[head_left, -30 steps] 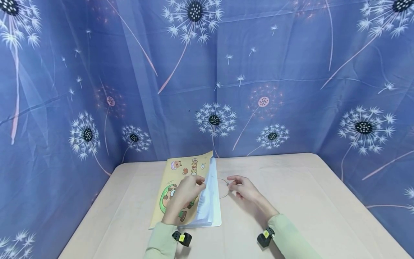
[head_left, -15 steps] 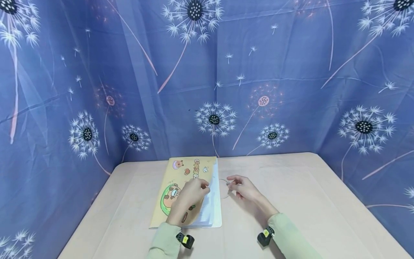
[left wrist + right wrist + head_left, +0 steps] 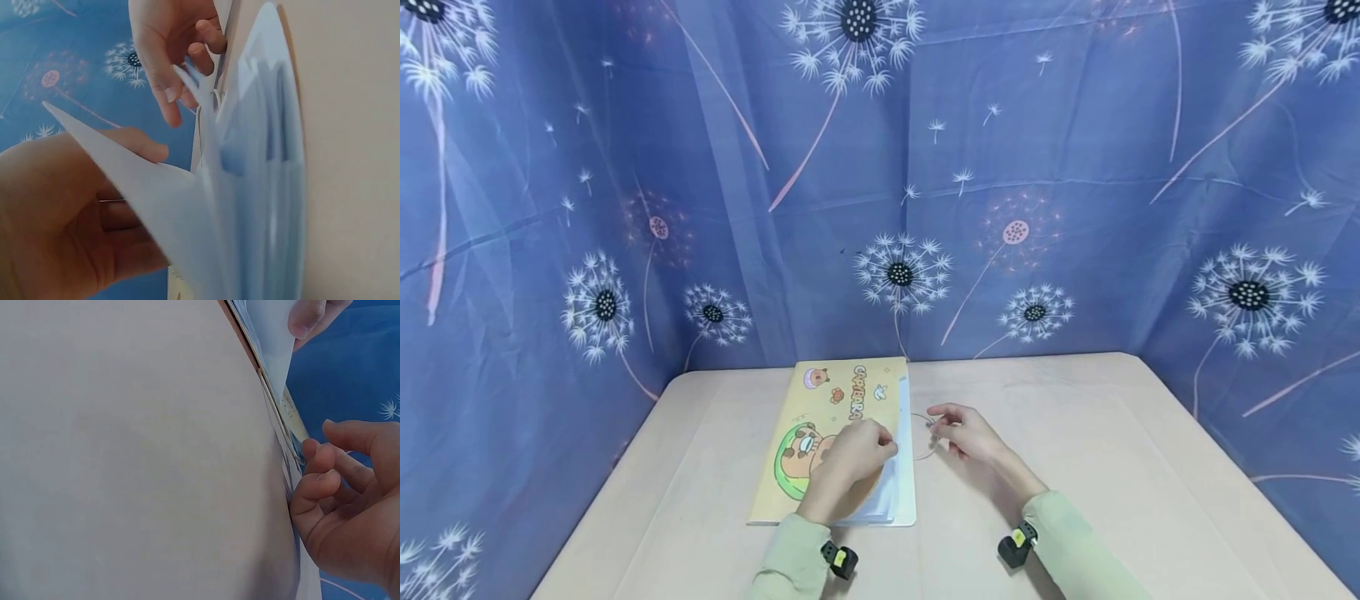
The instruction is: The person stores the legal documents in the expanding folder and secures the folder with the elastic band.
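A yellow capybara-print folder (image 3: 827,417) lies on the table with its front cover slightly raised, clear sleeves (image 3: 262,200) showing inside. My left hand (image 3: 853,454) holds the cover by its right edge; in the left wrist view the thumb is on one side of a white sheet (image 3: 147,194), fingers on the other. A thin elastic cord (image 3: 922,457) loops out from the folder's right edge. It reaches the curled fingers of my right hand (image 3: 966,433), which holds it just off the tabletop; the exact contact is partly hidden.
The pale table (image 3: 1045,392) has rounded far corners. A blue dandelion-print curtain (image 3: 820,275) stands behind it and along both sides. Each wrist carries a small black camera, the left one (image 3: 842,560) and the right one (image 3: 1015,548).
My left hand has moved right, lowering the folder's cover over the sleeves from a more raised position. My right hand stays almost still by the cord.
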Demonstrator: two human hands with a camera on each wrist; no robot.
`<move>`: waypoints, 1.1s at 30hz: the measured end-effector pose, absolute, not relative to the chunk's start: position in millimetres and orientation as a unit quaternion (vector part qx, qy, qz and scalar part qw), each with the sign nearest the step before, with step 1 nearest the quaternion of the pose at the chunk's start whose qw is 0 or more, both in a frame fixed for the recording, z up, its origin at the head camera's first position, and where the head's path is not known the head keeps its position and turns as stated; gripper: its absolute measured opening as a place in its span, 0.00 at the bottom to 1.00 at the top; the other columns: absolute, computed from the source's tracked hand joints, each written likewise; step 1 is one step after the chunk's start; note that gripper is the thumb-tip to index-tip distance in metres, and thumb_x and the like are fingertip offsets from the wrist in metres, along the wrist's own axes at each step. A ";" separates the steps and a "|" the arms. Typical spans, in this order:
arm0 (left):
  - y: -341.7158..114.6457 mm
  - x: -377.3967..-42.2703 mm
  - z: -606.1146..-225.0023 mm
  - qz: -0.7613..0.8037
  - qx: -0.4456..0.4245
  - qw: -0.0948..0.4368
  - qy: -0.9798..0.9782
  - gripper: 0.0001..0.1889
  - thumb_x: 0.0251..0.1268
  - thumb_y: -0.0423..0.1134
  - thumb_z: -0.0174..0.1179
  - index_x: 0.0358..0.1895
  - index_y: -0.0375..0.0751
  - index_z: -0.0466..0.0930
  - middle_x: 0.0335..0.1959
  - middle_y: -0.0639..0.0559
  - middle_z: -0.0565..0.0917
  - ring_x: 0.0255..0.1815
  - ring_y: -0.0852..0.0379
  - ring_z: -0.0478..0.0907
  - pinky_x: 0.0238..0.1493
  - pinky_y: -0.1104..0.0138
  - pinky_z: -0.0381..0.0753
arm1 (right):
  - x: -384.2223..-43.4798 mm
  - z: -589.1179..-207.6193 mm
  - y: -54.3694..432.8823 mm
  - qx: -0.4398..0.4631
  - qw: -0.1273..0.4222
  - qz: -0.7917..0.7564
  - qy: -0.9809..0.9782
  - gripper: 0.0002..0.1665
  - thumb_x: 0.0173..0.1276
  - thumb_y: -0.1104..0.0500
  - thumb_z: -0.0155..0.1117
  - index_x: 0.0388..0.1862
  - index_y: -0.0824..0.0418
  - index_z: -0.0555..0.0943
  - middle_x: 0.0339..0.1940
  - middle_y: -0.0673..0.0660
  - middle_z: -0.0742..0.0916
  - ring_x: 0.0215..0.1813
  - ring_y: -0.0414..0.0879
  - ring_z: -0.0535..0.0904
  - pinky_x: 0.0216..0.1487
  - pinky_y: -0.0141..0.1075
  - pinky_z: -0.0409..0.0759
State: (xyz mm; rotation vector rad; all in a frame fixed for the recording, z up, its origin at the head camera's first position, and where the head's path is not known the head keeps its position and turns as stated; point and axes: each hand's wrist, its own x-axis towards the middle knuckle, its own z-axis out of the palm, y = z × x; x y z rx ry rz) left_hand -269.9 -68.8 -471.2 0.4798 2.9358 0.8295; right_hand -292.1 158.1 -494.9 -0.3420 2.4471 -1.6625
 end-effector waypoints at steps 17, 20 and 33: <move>-63.5 -262.4 -472.3 0.231 0.154 0.032 0.960 0.12 0.57 0.45 0.65 0.20 0.46 0.83 0.14 0.58 0.77 0.14 0.62 0.68 0.20 0.69 0.68 | -293.4 -497.5 163.3 -0.124 0.082 -0.548 0.823 0.26 0.69 0.64 0.59 0.65 0.71 0.73 0.36 0.57 0.83 0.20 0.40 0.70 0.16 0.27 0.67; -64.0 -261.2 -471.8 0.229 0.152 0.040 0.961 0.09 0.53 0.38 0.67 0.18 0.46 0.81 0.13 0.59 0.74 0.14 0.62 0.66 0.22 0.65 0.70 | -293.3 -497.0 163.1 -0.131 0.084 -0.548 0.822 0.26 0.69 0.64 0.60 0.65 0.72 0.73 0.36 0.59 0.83 0.19 0.39 0.70 0.16 0.27 0.67; -65.5 -255.2 -473.9 0.158 0.109 -0.012 0.981 0.27 0.36 0.43 0.80 0.44 0.37 0.84 0.42 0.42 0.80 0.40 0.46 0.76 0.41 0.51 0.80 | -292.7 -498.0 167.4 -0.122 0.074 -0.546 0.825 0.26 0.68 0.65 0.59 0.64 0.73 0.73 0.37 0.58 0.82 0.18 0.38 0.69 0.15 0.27 0.67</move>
